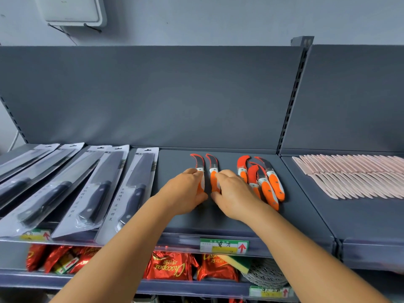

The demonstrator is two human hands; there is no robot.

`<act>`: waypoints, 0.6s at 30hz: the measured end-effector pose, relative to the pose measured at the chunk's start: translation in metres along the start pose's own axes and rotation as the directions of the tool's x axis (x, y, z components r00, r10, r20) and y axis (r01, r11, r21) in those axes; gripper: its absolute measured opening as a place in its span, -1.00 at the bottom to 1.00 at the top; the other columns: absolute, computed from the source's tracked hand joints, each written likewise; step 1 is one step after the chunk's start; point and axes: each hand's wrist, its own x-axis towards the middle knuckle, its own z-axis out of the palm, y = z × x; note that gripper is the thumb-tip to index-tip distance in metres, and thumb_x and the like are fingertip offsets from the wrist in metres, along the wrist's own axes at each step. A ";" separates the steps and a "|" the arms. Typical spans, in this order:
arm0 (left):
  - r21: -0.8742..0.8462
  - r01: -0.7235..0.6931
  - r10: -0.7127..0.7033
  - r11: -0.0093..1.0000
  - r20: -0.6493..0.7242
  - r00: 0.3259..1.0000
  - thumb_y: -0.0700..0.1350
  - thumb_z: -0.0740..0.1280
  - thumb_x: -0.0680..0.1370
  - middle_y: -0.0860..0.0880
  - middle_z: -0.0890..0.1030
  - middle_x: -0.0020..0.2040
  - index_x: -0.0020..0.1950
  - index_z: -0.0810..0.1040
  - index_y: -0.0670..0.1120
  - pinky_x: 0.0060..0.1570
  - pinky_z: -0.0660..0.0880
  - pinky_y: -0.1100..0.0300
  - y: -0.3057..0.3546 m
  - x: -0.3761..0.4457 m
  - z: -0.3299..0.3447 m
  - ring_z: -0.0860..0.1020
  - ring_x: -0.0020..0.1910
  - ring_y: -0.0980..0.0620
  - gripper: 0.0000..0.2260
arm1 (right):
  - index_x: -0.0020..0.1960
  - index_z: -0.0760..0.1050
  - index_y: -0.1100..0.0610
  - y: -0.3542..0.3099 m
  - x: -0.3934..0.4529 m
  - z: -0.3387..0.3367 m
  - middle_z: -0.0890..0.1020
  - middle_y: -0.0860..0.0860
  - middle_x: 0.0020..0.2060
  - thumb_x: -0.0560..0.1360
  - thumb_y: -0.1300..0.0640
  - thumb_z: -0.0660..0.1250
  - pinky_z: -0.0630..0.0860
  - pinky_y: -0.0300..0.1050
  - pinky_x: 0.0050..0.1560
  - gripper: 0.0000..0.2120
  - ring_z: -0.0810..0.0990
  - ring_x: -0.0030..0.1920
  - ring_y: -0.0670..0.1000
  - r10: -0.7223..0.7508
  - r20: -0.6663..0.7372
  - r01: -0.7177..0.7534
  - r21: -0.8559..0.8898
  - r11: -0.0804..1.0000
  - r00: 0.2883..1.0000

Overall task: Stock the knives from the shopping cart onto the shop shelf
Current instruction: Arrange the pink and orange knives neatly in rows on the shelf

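Both bare forearms reach up from the bottom edge onto the grey shelf (218, 219), and each hand is at work on a small knife. The left hand (185, 191) curls its fingers round the orange handle of the left curved knife (199, 166); the right hand (232, 193) pinches the handle of the right curved knife (213, 169) between thumb and fingers. These two knives lie side by side on the shelf just beyond the knuckles, near each other but apart, each with an orange handle, a white collar and a short hooked steel blade edged in red, tips pointing to the back panel.

Just to the right of the right hand lies a loose cluster of orange knives (262, 180) of the same kind (four, as far as I can count, overlapping one another). Further right, on the neighbouring shelf section, runs a packed row of pale pink knives (354, 176), too many and too tightly overlapped to count. To the left of the left hand lie five packaged kitchen knives (96, 184), dark-handled, in clear blister packs, fanned side by side. Below the wrists, a green price label (224, 246) sits on the shelf edge, with red snack packets (170, 267) on the shelf beneath.
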 end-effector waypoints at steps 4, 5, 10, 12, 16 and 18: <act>-0.049 -0.088 0.082 0.995 -0.112 0.990 -0.05 0.25 0.57 -0.04 0.41 0.33 0.35 0.37 -0.11 0.11 0.43 0.10 0.033 -0.003 0.003 0.44 0.22 -0.11 -0.64 | 0.36 0.33 0.13 0.021 -0.015 -0.013 0.34 0.04 0.35 0.58 0.01 0.19 0.26 0.00 0.36 -0.61 0.26 0.38 0.11 0.094 -0.010 -0.095 -0.132 0.987 0.996; -0.051 -0.108 0.102 0.993 -0.113 0.988 -0.09 0.23 0.58 -0.03 0.40 0.34 0.37 0.36 -0.11 0.15 0.41 0.08 0.044 -0.002 0.005 0.41 0.26 -0.12 -0.64 | 0.35 0.34 0.13 0.028 -0.020 -0.015 0.35 0.05 0.33 0.58 0.00 0.19 0.22 0.01 0.40 -0.62 0.26 0.37 0.12 0.119 0.005 -0.116 -0.181 0.977 0.993; -0.026 -0.174 0.173 0.984 -0.020 0.985 -0.16 0.18 0.59 -0.05 0.46 0.21 0.32 0.42 -0.05 0.12 0.46 -0.03 0.086 0.017 0.028 0.46 0.18 -0.10 -0.70 | 0.40 0.31 0.08 0.054 -0.035 -0.022 0.33 0.06 0.34 0.57 0.15 0.20 0.15 0.01 0.45 -0.60 0.14 0.44 0.16 0.190 0.058 -0.174 -0.211 0.962 0.980; 0.014 -0.155 0.154 0.988 0.020 0.988 -0.14 0.16 0.59 -0.10 0.45 0.17 0.26 0.46 -0.08 0.05 0.48 -0.04 0.095 0.026 0.039 0.45 0.17 -0.14 -0.74 | 0.36 0.35 0.10 0.063 -0.035 -0.023 0.32 0.06 0.36 0.56 0.19 0.20 0.19 -0.01 0.42 -0.63 0.13 0.44 0.16 0.225 0.048 -0.210 -0.214 0.954 0.973; 0.135 -0.012 0.017 0.991 -0.033 0.999 -0.14 0.20 0.60 -0.14 0.40 0.23 0.14 0.52 -0.17 0.01 0.44 -0.01 0.109 0.035 0.048 0.40 0.19 -0.14 -0.80 | 0.26 0.40 0.12 0.076 -0.031 -0.023 0.33 0.08 0.34 0.55 0.20 0.20 0.21 -0.03 0.38 -0.72 0.14 0.44 0.18 0.261 0.038 -0.245 -0.236 0.940 0.965; 0.146 0.049 -0.035 0.988 -0.095 0.995 -0.18 0.22 0.58 -0.17 0.41 0.23 0.21 0.49 -0.19 0.02 0.44 0.02 0.112 0.036 0.048 0.42 0.18 -0.16 -0.78 | 0.28 0.39 0.11 0.078 -0.028 -0.024 0.35 0.10 0.32 0.55 0.21 0.20 0.25 -0.02 0.35 -0.70 0.18 0.42 0.20 0.271 0.013 -0.260 -0.241 0.935 0.962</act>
